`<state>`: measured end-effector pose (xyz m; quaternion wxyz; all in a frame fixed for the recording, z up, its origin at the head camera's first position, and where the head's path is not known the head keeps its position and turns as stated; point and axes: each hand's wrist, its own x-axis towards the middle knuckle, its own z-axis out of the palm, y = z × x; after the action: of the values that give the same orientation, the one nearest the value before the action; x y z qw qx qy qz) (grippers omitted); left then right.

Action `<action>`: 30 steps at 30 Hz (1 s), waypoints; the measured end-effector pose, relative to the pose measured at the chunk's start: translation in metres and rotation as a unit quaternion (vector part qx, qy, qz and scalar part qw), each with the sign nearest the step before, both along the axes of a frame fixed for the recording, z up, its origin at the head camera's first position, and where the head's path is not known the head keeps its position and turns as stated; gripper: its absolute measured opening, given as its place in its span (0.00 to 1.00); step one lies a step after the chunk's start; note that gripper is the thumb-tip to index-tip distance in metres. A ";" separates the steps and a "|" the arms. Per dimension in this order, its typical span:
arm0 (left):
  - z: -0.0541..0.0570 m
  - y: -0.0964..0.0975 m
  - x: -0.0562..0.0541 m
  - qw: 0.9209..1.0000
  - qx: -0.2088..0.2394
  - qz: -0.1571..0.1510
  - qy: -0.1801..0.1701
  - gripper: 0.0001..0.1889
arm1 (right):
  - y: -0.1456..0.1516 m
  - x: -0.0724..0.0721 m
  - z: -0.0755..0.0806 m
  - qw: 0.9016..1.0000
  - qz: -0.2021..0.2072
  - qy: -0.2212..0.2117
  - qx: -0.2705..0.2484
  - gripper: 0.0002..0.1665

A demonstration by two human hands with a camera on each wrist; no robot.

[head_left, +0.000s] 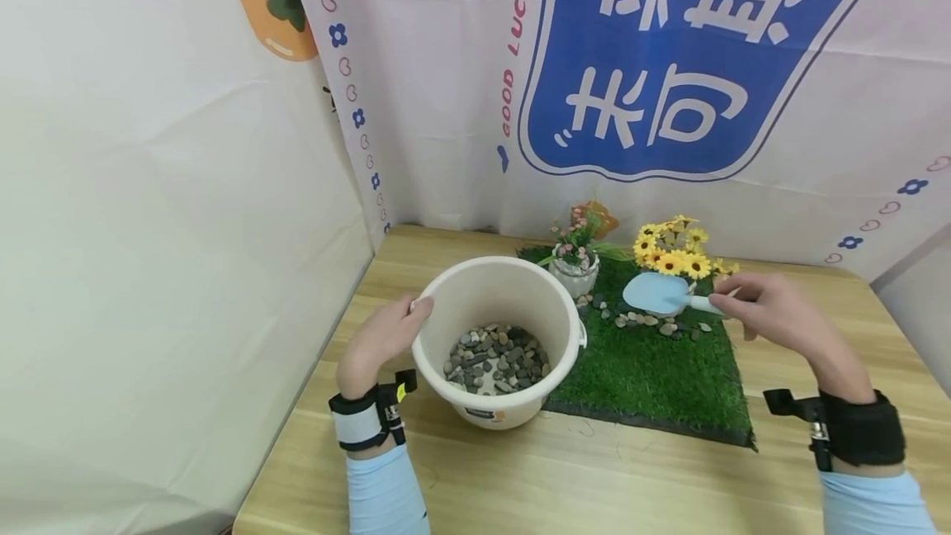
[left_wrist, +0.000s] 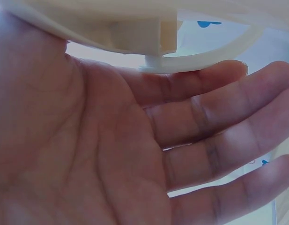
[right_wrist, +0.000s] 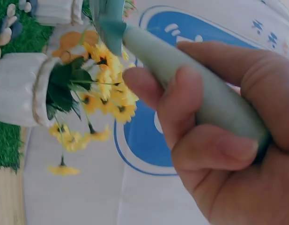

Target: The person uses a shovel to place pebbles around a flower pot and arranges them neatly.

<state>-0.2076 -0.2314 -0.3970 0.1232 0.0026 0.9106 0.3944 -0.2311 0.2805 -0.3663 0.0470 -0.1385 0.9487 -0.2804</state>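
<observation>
A cream plastic bucket [head_left: 483, 283] stands on the table, with grey and brown pebbles [head_left: 513, 357] spread over its bottom. My left hand [head_left: 382, 337] grips its left rim, the thumb over the edge. In the left wrist view the fingers of that hand [left_wrist: 130, 140] extend below the rim, beside the bucket's handle [left_wrist: 210, 61]; the thumb is mostly hidden. My right hand [head_left: 776, 308] holds a pale blue garden trowel [head_left: 654, 293] above the artificial turf. Its fingers wrap round the handle [right_wrist: 181, 89] in the right wrist view. The trowel's blade looks bare.
Behind the trowel stands a white pot of yellow flowers [head_left: 672, 254]. A pot with pink flowers [head_left: 574, 271] is right of the bucket. A line of pebbles [head_left: 650, 320] crosses the green turf mat [head_left: 654, 370]. White printed cloth [head_left: 446, 106] hangs behind the wooden table [head_left: 565, 477].
</observation>
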 end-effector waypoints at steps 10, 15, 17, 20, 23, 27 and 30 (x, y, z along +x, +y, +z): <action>0.000 -0.001 -0.003 1.000 -0.008 -0.009 0.006 0.31 | 0.023 0.009 0.014 0.991 0.018 -0.052 -0.120 0.12; -0.002 -0.002 -0.003 1.000 -0.007 -0.006 0.012 0.31 | 0.021 0.006 0.026 0.989 0.029 -0.046 -0.136 0.11; -0.002 -0.002 -0.003 1.000 -0.009 -0.004 0.013 0.31 | 0.020 0.003 0.031 0.990 0.032 -0.046 -0.133 0.11; 0.000 -0.001 -0.003 1.000 -0.006 -0.005 0.012 0.31 | 0.019 0.003 0.038 0.989 0.041 -0.043 -0.132 0.10; 0.001 0.000 -0.003 1.000 -0.007 -0.006 0.012 0.30 | 0.017 0.003 0.042 0.989 0.056 -0.030 -0.132 0.09; 0.001 0.000 -0.002 1.000 -0.007 -0.004 0.012 0.30 | 0.009 0.001 0.050 0.987 0.077 -0.022 -0.136 0.09; 0.000 -0.001 -0.001 1.000 -0.007 -0.005 0.011 0.30 | 0.001 0.001 0.056 0.987 0.086 -0.019 -0.135 0.10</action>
<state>-0.2085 -0.2324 -0.3968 0.1153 0.0106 0.9147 0.3872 -0.2306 0.2817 -0.3099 0.0695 -0.2196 0.8857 -0.4031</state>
